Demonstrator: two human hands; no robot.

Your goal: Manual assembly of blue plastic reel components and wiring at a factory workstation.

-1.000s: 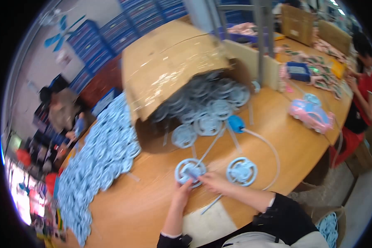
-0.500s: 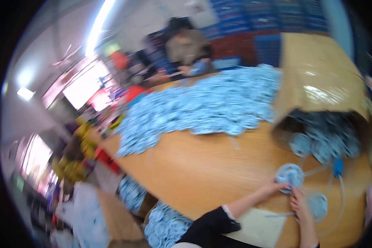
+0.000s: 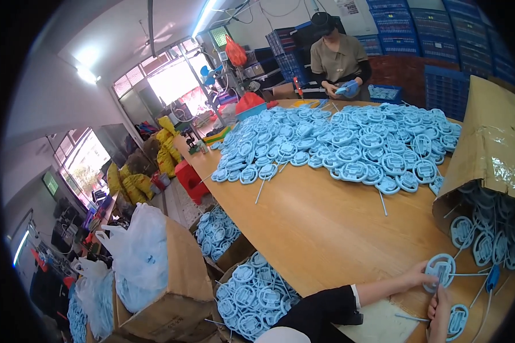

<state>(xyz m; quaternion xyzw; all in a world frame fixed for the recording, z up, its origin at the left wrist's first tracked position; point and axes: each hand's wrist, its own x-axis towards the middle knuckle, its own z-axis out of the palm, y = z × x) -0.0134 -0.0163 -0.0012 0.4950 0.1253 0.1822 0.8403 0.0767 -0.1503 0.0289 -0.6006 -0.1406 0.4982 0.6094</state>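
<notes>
"Wooden bench (image 3: 326, 228), tan and smooth, across the middle. Nearest on it?"

"Two bare hands, lower right. Left hand (image 3: 419, 276) with fingers closed on the edge of a light-blue oval plastic ring (image 3: 442, 270), over the bench's near right part. Thin light-blue stick (image 3: 470, 274) pointing right from it."

"And the right hand (image 3: 439, 304)?"

"Just below, fingers curled in, up against the ring's lower rim. Whether gripping or only touching, cannot tell."

"Close around them?"

"Flat off-white sheet (image 3: 383, 323) to the left, second light-blue oval plastic ring (image 3: 457, 320) just beside the right hand. Bright-blue plastic piece (image 3: 492, 278) with a pale cable, near the stick's outer end."

"Further out?"

"Low beside the bench's near edge, a cluster of similar rings (image 3: 257, 297). At right, a brown cardboard box (image 3: 489, 137) on its side, more light-blue rings at its mouth."

"Farthest?"

"Broad heap of light-blue oval rings (image 3: 355, 151) along the bench's far side. Beyond, a person in a beige top (image 3: 339, 59), holding something small and light blue. Behind, stacked blue plastic crates (image 3: 396, 28)."
</notes>
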